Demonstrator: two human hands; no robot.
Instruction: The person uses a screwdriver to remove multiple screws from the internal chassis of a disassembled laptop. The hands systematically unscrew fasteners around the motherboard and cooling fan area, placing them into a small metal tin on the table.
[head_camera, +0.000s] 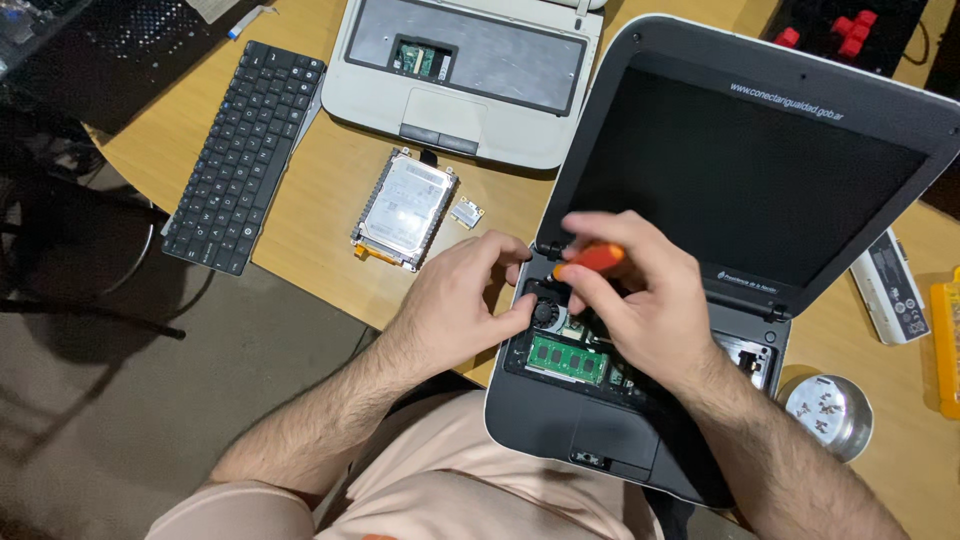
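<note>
The right hand has its grip pinching an orange screwdriver over the open black laptop; the left hand, fingers curled, steadies its base

bare desk left of hard drive; raised lid perhaps blocks right

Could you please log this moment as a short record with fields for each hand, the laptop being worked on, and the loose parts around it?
Left hand: rests on the open dark laptop, fingertips at its left hinge.
Right hand: grips an orange screwdriver, tip hidden.
Laptop state: keyboard off, green memory module exposed, screen dark.
Table: removed keyboard, hard drive, small card, white laptop, tin of screws.
</note>
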